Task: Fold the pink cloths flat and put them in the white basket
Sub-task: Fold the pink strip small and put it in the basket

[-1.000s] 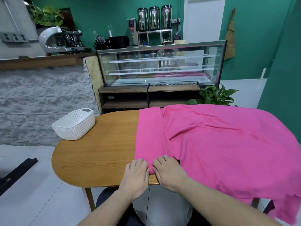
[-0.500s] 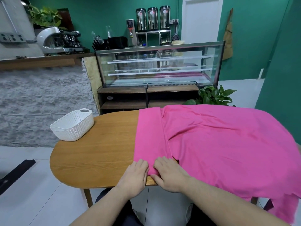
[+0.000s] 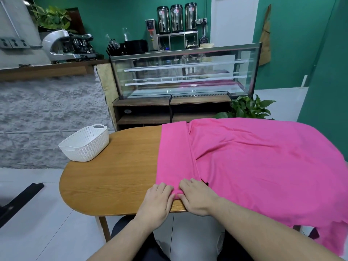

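Since the last second: little is altered; both hands are found at the same near edge of the folded strip, drawn slightly closer together, and the fold line is unchanged.
White basket (image 3: 84, 143): set at the bench's 10 o'clock corner, well apart from the cloth; nothing is seen inside it.
Bench (image 3: 116, 176): bare wood is shown from 9 o'clock to the centre.
Folded strip (image 3: 174, 153): one narrow panel is laid over from the left edge, running from 12 to 6 o'clock.
Left hand (image 3: 157, 201): laid on the strip's near edge at 6 o'clock; its grip is judged closed in a pinch on the hem, fingertips tucked at the cloth.
Right hand (image 3: 197, 196): touching the left, fingers curled onto the same hem.
Pink cloth (image 3: 263, 166): spread over the bench from centre to 3 o'clock, its edge draped off the side.
Meaning for the task: only a first fold is judged done; further folds and the carry to the basket are outstanding.
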{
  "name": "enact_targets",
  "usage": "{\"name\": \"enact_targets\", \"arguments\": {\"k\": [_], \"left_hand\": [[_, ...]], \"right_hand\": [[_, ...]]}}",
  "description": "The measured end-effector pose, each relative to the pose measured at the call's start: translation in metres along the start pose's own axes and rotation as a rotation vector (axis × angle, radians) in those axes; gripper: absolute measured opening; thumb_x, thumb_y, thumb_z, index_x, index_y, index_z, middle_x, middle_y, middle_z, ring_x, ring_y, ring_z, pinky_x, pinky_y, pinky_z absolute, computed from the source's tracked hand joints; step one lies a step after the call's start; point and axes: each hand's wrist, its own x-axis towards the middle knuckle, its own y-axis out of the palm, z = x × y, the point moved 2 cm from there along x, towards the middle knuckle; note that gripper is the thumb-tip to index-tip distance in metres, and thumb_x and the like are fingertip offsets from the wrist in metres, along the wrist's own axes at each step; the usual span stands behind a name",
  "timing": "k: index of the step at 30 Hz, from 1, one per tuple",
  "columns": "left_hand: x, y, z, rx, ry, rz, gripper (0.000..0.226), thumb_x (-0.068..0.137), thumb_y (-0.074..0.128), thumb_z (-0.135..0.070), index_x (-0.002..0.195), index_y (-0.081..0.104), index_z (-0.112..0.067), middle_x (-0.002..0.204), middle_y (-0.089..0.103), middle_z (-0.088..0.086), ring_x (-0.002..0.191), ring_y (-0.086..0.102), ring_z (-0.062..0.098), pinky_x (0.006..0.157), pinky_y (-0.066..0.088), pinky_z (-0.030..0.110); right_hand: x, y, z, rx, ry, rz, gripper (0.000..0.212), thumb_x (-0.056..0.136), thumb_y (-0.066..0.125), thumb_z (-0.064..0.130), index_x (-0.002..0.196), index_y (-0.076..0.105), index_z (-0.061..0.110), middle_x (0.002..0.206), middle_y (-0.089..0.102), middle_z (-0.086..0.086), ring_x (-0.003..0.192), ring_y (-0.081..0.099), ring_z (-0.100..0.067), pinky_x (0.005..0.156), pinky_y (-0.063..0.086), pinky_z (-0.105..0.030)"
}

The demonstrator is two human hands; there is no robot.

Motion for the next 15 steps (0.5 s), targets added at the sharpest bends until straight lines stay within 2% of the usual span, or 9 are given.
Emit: {"name": "enact_targets", "arguments": {"k": [3,6,9,10,12,13,15], "left_hand": [[0.003,-0.002,0.0,0.003,0.026,-0.018,0.021,0.102,0.039,-0.033,0.093,0.054,-0.022,0.094,0.051,-0.005,0.073,0.046,0.017,0.066,0.044,0.032],[0.011,-0.004,-0.002,0.052,0.02,-0.018,0.013,0.093,0.05,-0.021,0.081,0.046,-0.021,0.076,0.048,-0.002,0.061,0.044,0.02,0.056,0.043,0.035],[0.024,-0.005,-0.004,0.058,-0.083,0.015,0.016,0.087,0.05,-0.017,0.075,0.04,-0.021,0.062,0.047,-0.001,0.051,0.045,0.023,0.047,0.035,0.032],[0.027,-0.005,-0.005,0.066,-0.122,0.026,0.016,0.086,0.05,-0.016,0.074,0.04,-0.021,0.058,0.047,-0.001,0.048,0.045,0.024,0.047,0.031,0.031],[0.031,-0.005,-0.009,0.106,-0.202,0.063,0.023,0.081,0.062,-0.013,0.07,0.044,-0.021,0.054,0.049,-0.003,0.048,0.047,0.024,0.05,0.026,0.03],[0.032,-0.006,-0.011,0.137,-0.242,0.092,0.026,0.079,0.067,-0.013,0.069,0.045,-0.022,0.053,0.05,-0.005,0.051,0.049,0.023,0.054,0.025,0.031],[0.032,-0.008,-0.015,0.159,-0.309,0.148,0.026,0.085,0.065,-0.018,0.07,0.045,-0.025,0.056,0.054,-0.006,0.061,0.052,0.022,0.06,0.027,0.034]], "right_hand": [[0.0,-0.002,0.002,0.062,0.027,-0.031,0.026,0.1,0.032,0.036,0.105,0.044,0.013,0.101,0.055,-0.009,0.087,0.053,-0.03,0.08,0.039,-0.046],[-0.001,-0.001,0.005,0.067,0.06,-0.057,0.025,0.101,0.032,0.033,0.101,0.046,0.013,0.097,0.056,-0.008,0.084,0.053,-0.029,0.076,0.038,-0.044],[-0.004,0.005,0.009,-0.087,0.091,-0.167,0.023,0.095,0.039,0.033,0.088,0.053,0.016,0.085,0.058,-0.002,0.075,0.054,-0.025,0.068,0.045,-0.041],[-0.006,0.007,0.01,-0.123,0.118,-0.21,0.021,0.093,0.042,0.034,0.087,0.054,0.018,0.086,0.058,-0.001,0.077,0.054,-0.024,0.069,0.044,-0.041],[-0.006,0.012,0.012,-0.156,0.136,-0.283,0.016,0.091,0.047,0.032,0.086,0.055,0.019,0.088,0.058,0.0,0.08,0.053,-0.024,0.072,0.04,-0.042],[-0.005,0.012,0.013,-0.158,0.144,-0.297,0.014,0.09,0.048,0.031,0.084,0.055,0.02,0.085,0.057,0.0,0.077,0.052,-0.024,0.07,0.041,-0.041],[-0.002,0.013,0.014,-0.158,0.161,-0.29,0.014,0.087,0.046,0.028,0.079,0.054,0.02,0.075,0.056,0.0,0.069,0.053,-0.023,0.061,0.041,-0.037]]}}
